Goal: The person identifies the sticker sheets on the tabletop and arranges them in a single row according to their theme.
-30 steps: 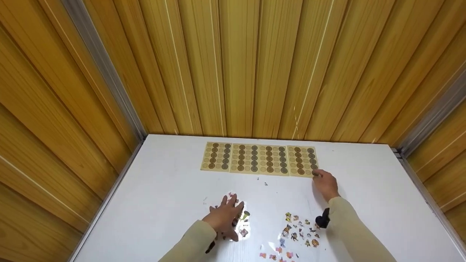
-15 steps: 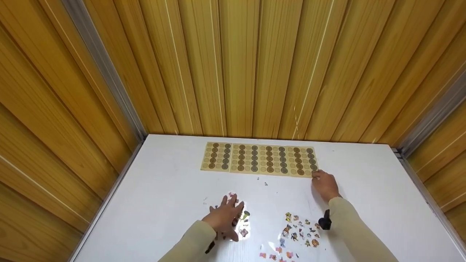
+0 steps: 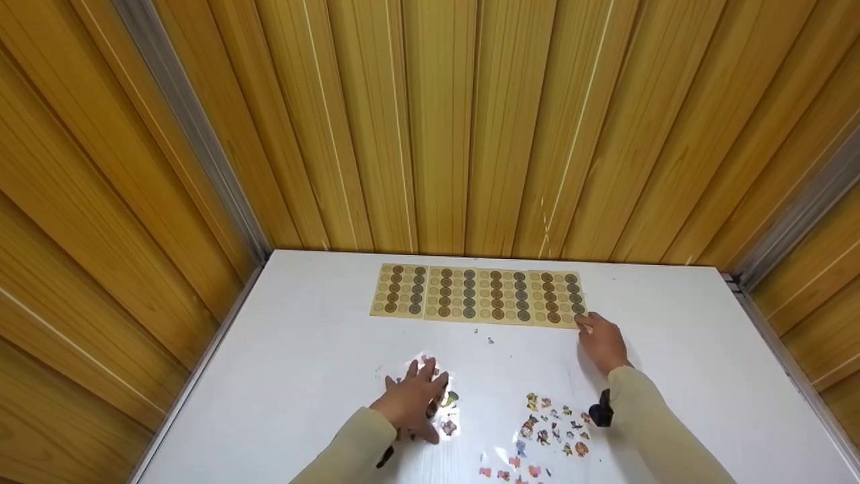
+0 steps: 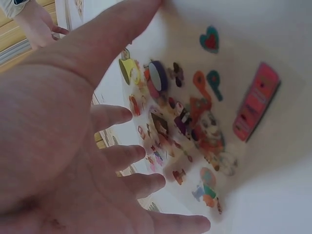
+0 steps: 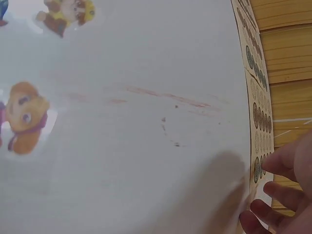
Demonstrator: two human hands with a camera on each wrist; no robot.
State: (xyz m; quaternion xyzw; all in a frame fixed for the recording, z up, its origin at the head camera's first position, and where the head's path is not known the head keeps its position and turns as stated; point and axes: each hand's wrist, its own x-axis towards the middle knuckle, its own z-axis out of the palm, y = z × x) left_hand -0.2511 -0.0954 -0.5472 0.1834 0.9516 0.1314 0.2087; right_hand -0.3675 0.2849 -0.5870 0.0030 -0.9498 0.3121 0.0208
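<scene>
In the head view my right hand (image 3: 603, 344) is at the near right corner of the rightmost tan sheet of printed circles (image 3: 557, 298), thumb and index finger pinching that corner. The right wrist view shows the thumb (image 5: 283, 160) over the dark circles along the sheet's edge. My left hand (image 3: 411, 400) lies spread, palm down, over a clear sticker sheet (image 3: 449, 428) at the near left. Beneath its palm in the left wrist view are a pink bar-shaped sticker (image 4: 257, 101), a heart sticker (image 4: 209, 40) and several cartoon stickers, partly hidden by the fingers.
More tan circle sheets (image 3: 451, 293) continue the row leftward along the back of the white table (image 3: 302, 376). Several cartoon stickers (image 3: 554, 425) lie between the arms, pink ones (image 3: 515, 462) nearer the front. Small scraps (image 3: 490, 340) sit before the row. Wood-look walls (image 3: 437, 121) enclose the table.
The rightmost tan sheet has shifted slightly left against its neighbour, with my right hand at its corner throughout. My left hand has stayed in place.
</scene>
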